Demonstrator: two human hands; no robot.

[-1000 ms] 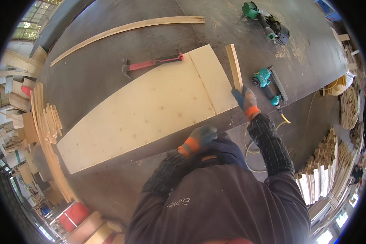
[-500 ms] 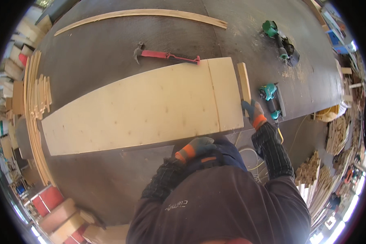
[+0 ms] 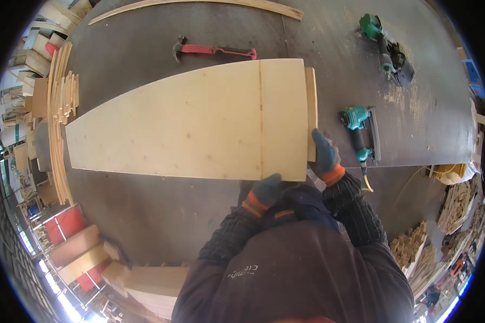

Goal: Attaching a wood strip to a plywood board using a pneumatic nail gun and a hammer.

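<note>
With both gloved hands on its near right corner, the plywood panel (image 3: 199, 121) lies flat on the dark workbench (image 3: 145, 48), its tapered end running off left and its wide end right. Left hand (image 3: 265, 191) is closed on the panel's near edge, fingers curled under it. Right hand (image 3: 324, 156) is clamped on the narrow wood strip (image 3: 310, 107) butted against the panel's right end. Judging by that: strip looks placed and lined up flush, fastening not yet done. Red-handled hammer (image 3: 213, 50) lies just beyond the panel's far edge. Teal nail gun (image 3: 361, 134) lies just right of the right hand, untouched; a second green one (image 3: 385, 48) is further off, far right.
</note>
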